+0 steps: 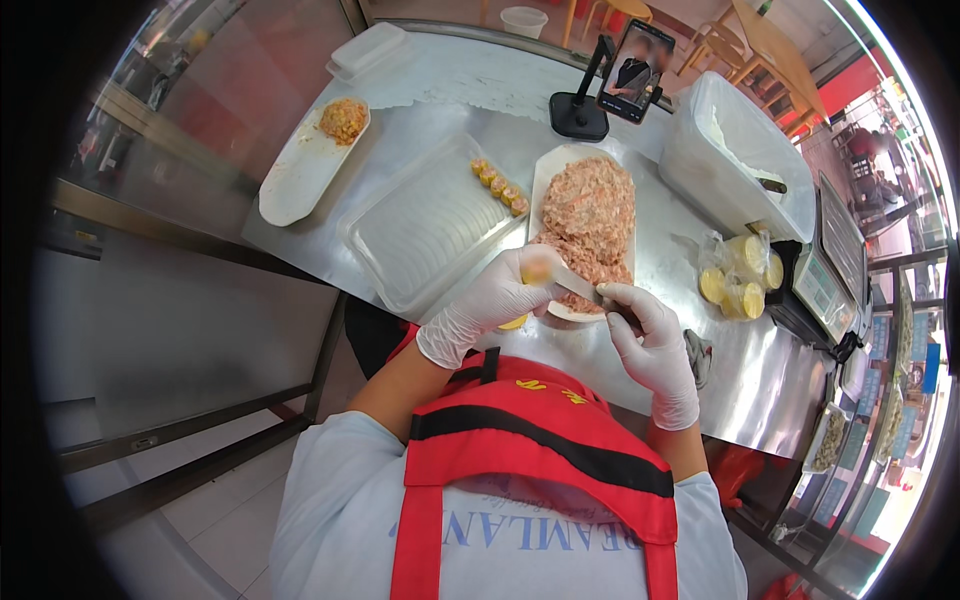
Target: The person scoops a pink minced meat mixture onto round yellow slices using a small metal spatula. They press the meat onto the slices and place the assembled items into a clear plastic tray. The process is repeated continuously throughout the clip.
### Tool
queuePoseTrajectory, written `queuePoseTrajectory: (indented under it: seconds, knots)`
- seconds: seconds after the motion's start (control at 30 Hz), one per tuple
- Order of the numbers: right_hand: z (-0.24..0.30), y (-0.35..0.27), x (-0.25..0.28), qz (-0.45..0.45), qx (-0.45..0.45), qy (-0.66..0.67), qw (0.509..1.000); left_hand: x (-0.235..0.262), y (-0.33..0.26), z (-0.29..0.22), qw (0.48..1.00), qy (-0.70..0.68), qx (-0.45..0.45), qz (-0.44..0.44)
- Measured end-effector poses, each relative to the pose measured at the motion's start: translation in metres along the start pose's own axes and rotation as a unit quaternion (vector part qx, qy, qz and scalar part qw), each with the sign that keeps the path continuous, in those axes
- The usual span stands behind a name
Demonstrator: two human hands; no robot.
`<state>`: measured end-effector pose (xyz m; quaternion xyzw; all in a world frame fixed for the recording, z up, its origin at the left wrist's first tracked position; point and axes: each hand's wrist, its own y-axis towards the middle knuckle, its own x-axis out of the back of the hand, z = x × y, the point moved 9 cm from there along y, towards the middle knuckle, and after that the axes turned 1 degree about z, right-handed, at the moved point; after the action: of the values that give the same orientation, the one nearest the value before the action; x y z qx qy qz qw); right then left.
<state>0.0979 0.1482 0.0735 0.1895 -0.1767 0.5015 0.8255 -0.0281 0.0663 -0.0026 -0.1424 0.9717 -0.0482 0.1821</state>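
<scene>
Head view: metal table [745, 385], wooden furniture [770, 48] beyond; left fingers [510, 268] hold dumpling [537, 271], right fingers [628, 294] grip spatula [578, 287]

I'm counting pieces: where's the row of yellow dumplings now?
In the head view, the row of yellow dumplings lies along the right edge of the clear tray, just left of the minced meat.

I see a phone [636, 72] on a black stand [579, 119], a scale [826, 293] to the right, and, farther back, a wooden table [783, 62], stools [631, 8] and a white bucket [523, 21].
</scene>
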Motion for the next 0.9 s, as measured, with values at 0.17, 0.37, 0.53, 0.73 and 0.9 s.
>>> queuePoseTrajectory:
  seconds: [0.17, 0.37, 0.53, 0.73, 0.9]
  knots:
    - [0.013, 0.002, 0.008, -0.004, 0.020, -0.022, 1.000, 0.002, 0.002, -0.012, 0.993, 0.099, -0.058, -0.037]
    - [0.031, 0.006, 0.004, 0.021, 0.087, -0.142, 0.986, 0.003, 0.000, -0.027, 0.979, 0.176, -0.077, -0.071]
    - [0.047, 0.014, 0.003, 0.030, 0.099, -0.277, 0.955, 0.004, -0.002, -0.026, 0.970, 0.226, -0.066, -0.066]
    - [0.044, 0.017, 0.000, 0.111, 0.098, -0.327, 0.933, 0.005, -0.003, -0.026, 0.955, 0.280, -0.085, -0.052]
    - [0.049, 0.020, 0.004, 0.097, 0.089, -0.292, 0.947, 0.005, -0.003, -0.025, 0.958, 0.268, -0.085, -0.053]
